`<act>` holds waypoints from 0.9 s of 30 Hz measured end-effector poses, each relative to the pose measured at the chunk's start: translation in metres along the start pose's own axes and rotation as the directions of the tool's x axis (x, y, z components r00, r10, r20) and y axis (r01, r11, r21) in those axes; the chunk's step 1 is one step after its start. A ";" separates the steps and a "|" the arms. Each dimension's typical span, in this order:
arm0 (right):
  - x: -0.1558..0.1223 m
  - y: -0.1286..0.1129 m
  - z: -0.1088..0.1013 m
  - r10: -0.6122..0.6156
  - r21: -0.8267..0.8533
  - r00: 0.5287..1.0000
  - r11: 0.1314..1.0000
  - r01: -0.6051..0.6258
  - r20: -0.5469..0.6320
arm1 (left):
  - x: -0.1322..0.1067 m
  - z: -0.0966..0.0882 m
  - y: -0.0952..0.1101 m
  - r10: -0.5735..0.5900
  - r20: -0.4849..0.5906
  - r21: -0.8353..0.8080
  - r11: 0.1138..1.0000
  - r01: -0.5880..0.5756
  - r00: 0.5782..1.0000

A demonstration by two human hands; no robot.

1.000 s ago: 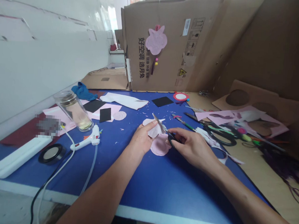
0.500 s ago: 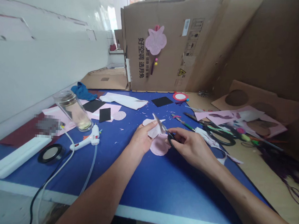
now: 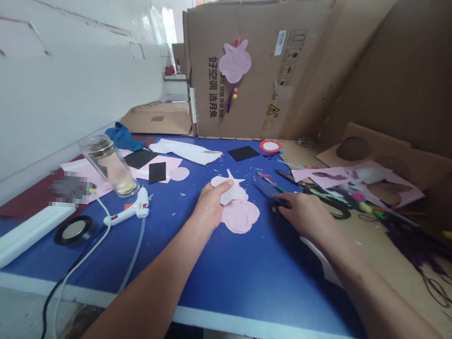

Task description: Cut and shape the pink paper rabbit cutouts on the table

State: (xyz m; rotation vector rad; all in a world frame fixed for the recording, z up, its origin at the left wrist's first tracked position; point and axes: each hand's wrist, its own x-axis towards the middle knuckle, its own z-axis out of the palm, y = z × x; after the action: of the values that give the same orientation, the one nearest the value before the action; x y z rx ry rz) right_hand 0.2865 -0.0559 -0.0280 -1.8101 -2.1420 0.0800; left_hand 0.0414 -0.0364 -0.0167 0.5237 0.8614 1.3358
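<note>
My left hand (image 3: pixel 210 203) is closed on a pale pink cut-out (image 3: pixel 235 193) with two pointed tips at its top, the thumb lying across it. Just below, a pink scalloped piece (image 3: pixel 242 220) shows on the blue table, its upper edge covered by the cut-out. My right hand (image 3: pixel 300 212) grips a pair of scissors (image 3: pixel 268 187) low over the table, apart from the cut-out. The scissors' blades point up and left, and their handles are mostly hidden by my fingers.
To the left are a white glue gun (image 3: pixel 132 209), a glass bottle (image 3: pixel 112 164) and a tape roll (image 3: pixel 75 230). Black squares (image 3: pixel 157 172) lie farther back. At the right are pink scraps (image 3: pixel 306 176) and cardboard with holes (image 3: pixel 401 145). A cardboard box (image 3: pixel 254 104) stands behind.
My right hand has drawn the scissors rightward, away from the cut-out. My left hand has shifted slightly left with the cut-out, and more of the scalloped piece shows.
</note>
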 end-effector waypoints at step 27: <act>0.022 -0.066 0.001 0.049 0.203 0.996 0.977 -0.064 0.079 | 0.022 -0.016 0.024 0.081 -0.225 -0.055 0.994 -0.096 0.971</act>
State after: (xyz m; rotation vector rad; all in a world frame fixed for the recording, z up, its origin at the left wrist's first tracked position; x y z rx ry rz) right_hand 0.2207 -0.0473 -0.0078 -1.7720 -2.0457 0.3734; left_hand 0.0142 -0.0124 -0.0137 0.3687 0.9825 1.5196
